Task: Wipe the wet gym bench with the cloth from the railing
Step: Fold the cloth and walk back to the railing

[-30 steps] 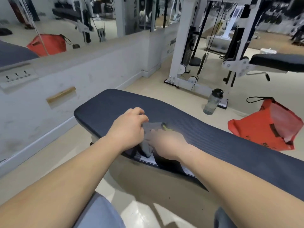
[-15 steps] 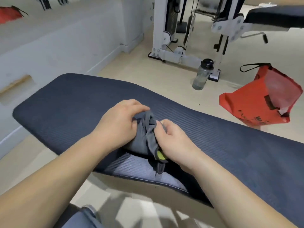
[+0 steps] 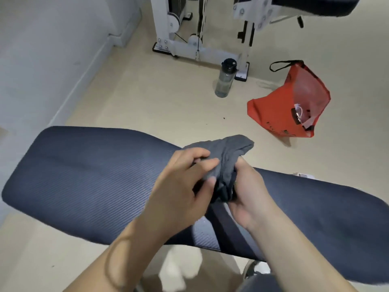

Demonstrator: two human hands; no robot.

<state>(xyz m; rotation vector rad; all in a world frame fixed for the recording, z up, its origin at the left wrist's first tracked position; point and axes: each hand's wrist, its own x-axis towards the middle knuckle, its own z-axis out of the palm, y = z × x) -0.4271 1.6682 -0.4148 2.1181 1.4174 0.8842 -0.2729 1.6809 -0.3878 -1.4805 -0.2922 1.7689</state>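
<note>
A dark blue ribbed gym bench [image 3: 88, 182] runs across the view from left to right in front of me. Above its middle I hold a bunched grey cloth [image 3: 227, 157] in both hands. My left hand [image 3: 181, 190] pinches the cloth's left side with fingers and thumb. My right hand [image 3: 246, 197] grips the cloth from the right, its fingers curled round the lower bunch. The cloth's upper fold sticks out past the bench's far edge. A lighter sheen shows on the bench's near edge below my hands.
On the beige floor beyond the bench stand a clear water bottle [image 3: 225, 80] with a black cap and a red bag [image 3: 294, 106]. A white cable machine frame [image 3: 189, 39] stands behind them. A pale wall [image 3: 52, 49] runs along the left.
My hands have lifted the cloth off the bench's near edge and bunched it up higher above the pad. The camera has tilted further down.
</note>
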